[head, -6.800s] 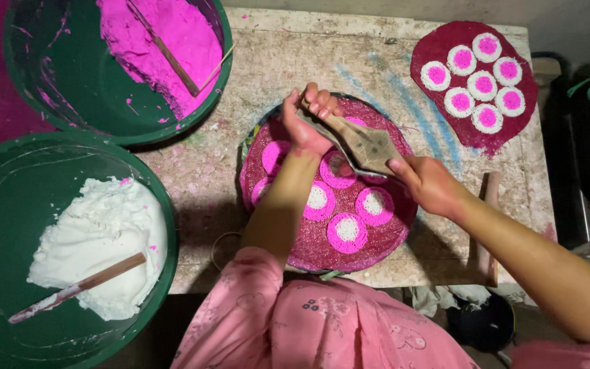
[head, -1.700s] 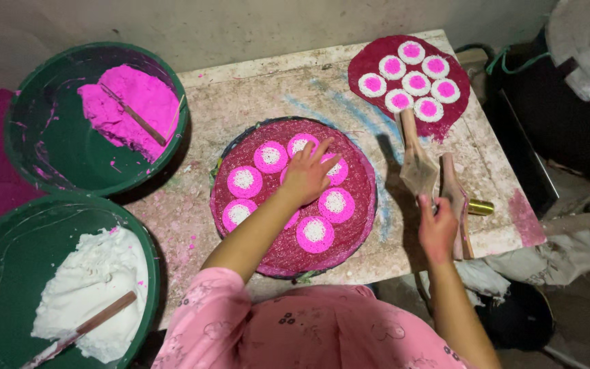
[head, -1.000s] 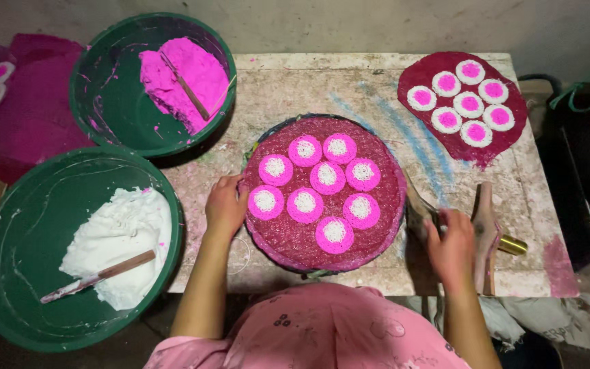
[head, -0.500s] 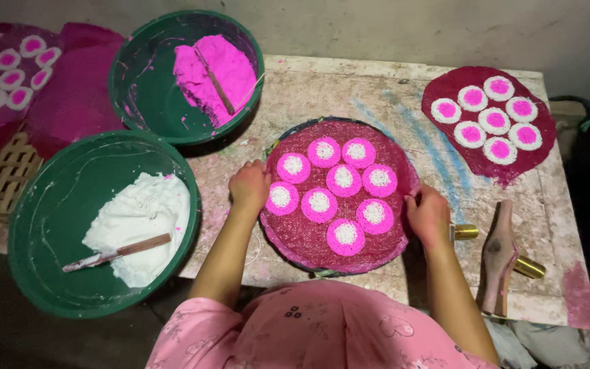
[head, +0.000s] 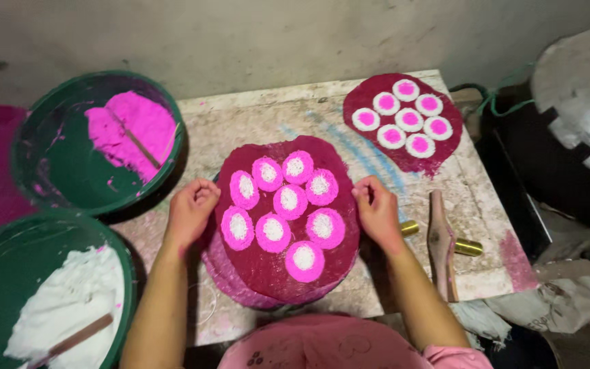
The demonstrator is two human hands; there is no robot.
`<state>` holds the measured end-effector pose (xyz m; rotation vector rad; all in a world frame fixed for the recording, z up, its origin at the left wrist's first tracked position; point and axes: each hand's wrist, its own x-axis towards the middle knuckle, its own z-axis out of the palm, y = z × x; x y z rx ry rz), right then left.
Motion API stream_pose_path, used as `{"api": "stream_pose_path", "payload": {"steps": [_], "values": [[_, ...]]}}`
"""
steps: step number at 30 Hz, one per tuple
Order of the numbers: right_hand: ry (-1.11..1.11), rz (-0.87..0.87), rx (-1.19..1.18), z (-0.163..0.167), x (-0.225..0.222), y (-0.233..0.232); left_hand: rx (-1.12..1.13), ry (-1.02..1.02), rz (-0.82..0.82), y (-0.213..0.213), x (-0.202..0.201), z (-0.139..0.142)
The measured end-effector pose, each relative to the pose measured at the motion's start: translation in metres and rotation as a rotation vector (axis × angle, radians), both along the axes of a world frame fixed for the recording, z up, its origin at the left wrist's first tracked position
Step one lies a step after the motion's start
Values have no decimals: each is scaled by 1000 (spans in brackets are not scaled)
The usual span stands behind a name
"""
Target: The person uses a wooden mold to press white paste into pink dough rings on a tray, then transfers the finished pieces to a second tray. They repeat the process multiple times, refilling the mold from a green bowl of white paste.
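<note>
The left hand (head: 189, 212) and the right hand (head: 377, 210) each have a closed grip on one side edge of the dark red round sheet (head: 283, 270). The sheet sits in the middle of the bench (head: 254, 116). It has eight pink blobs with white middles on it. A second red sheet (head: 384, 96) lies at the far right corner. A green bowl of pink paste (head: 131, 130) stands to the left, with a green bowl of white paste (head: 69, 301) nearer. A wooden tool (head: 440, 246) lies just beside the right hand.
</note>
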<state>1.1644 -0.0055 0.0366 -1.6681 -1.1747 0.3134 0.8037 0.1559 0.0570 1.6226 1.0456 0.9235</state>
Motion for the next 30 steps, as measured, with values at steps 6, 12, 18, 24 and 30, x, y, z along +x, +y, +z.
{"api": "stream_pose_path", "payload": {"steps": [6,12,18,24,30], "values": [[-181,-2,108,53,132,28,-198,-147,-251,42,117,33],[-415,-180,36,81,232,57,-269,-254,-270,61,273,22],[-475,-303,14,69,251,84,176,330,-10,63,349,18],[-445,-569,-215,35,241,79,80,480,4,65,337,11],[-314,-297,-25,11,242,7,115,128,-99,62,211,-19]]}}
